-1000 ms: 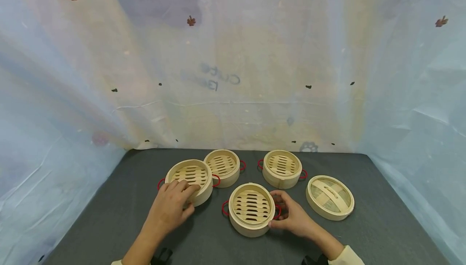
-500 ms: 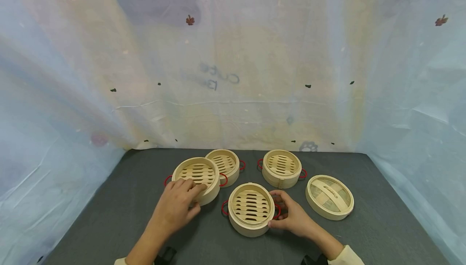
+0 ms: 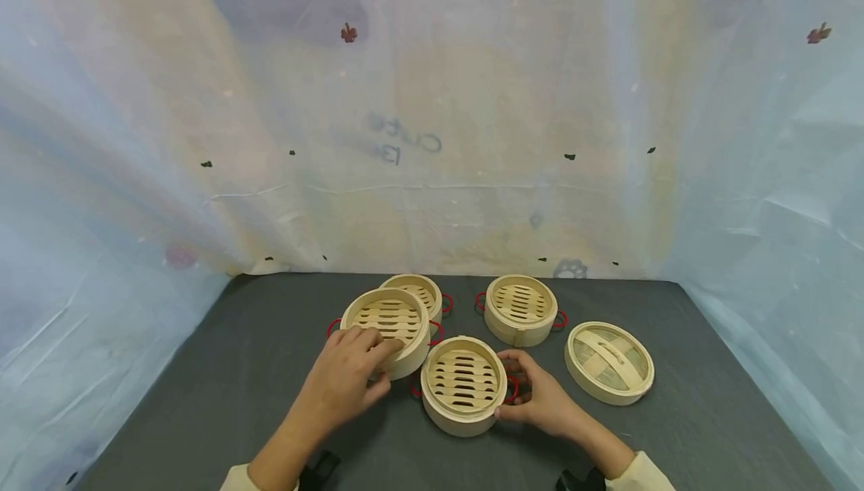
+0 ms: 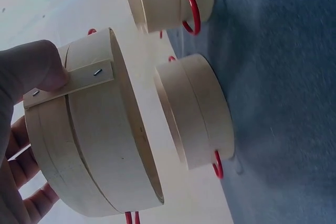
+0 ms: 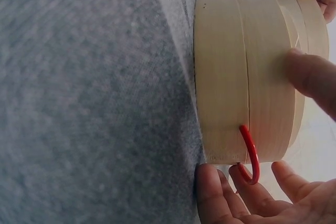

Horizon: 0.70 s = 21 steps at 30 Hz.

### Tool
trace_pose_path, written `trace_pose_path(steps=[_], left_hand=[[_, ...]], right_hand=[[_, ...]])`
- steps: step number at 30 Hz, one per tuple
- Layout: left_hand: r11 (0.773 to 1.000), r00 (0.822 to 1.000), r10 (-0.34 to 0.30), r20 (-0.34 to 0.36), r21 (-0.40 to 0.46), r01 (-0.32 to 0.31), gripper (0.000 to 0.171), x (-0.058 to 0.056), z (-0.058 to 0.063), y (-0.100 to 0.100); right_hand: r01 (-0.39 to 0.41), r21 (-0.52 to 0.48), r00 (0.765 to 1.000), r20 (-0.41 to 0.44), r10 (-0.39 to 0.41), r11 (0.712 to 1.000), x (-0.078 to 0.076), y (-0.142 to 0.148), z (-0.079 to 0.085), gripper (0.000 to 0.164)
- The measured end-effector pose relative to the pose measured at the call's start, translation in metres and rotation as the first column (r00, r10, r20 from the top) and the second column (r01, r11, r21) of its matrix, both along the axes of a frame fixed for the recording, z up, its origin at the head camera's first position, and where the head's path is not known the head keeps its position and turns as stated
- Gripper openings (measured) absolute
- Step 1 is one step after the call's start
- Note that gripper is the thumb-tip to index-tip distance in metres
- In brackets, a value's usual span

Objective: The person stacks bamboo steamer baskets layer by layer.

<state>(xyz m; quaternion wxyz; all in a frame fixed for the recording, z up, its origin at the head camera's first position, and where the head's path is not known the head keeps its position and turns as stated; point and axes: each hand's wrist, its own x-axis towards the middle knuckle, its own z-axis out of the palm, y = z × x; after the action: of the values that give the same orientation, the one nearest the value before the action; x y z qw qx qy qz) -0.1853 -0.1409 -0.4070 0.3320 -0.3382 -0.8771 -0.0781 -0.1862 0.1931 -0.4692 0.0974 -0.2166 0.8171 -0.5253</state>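
Observation:
My left hand [image 3: 347,380] holds a round bamboo steamer basket [image 3: 386,317] with red side handles and a slatted floor. In the left wrist view the thumb presses on the stapled band of this basket [image 4: 107,140], whose lower rim is clear of the table. Just right of it, a second steamer basket [image 3: 466,386] stands on the table at the front. My right hand [image 3: 540,405] grips this front basket at its right side; the right wrist view has the thumb on the wall [image 5: 220,66] and the fingers near the red handle [image 5: 254,156].
Partly hidden behind the left-hand basket is another steamer basket [image 3: 415,281]. One more basket [image 3: 521,311] stands at the back right. A bamboo lid [image 3: 610,363] lies on the dark table [image 3: 202,416] to the right. A pale sheet [image 3: 472,139] hangs behind.
My left hand has carried its basket rightward, close to the front basket, and it now covers more of the basket behind. The right hand and front basket have stayed in place.

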Motion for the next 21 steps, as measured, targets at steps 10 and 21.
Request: trace_pose_path(steps=[10,21], left_hand=[[0.999,0.998,-0.050,0.024,-0.002,0.050,0.043,0.007,0.003,0.016],[0.995,0.995,-0.097,0.034,0.010,0.096,0.044,0.010,-0.001,0.028]], right_hand=[[-0.003,-0.003,1.000,0.007,0.003,1.000,0.001,-0.001,0.004,0.078],[-0.018,-0.013,1.000,0.021,0.018,1.000,0.000,0.000,0.004,0.079]])
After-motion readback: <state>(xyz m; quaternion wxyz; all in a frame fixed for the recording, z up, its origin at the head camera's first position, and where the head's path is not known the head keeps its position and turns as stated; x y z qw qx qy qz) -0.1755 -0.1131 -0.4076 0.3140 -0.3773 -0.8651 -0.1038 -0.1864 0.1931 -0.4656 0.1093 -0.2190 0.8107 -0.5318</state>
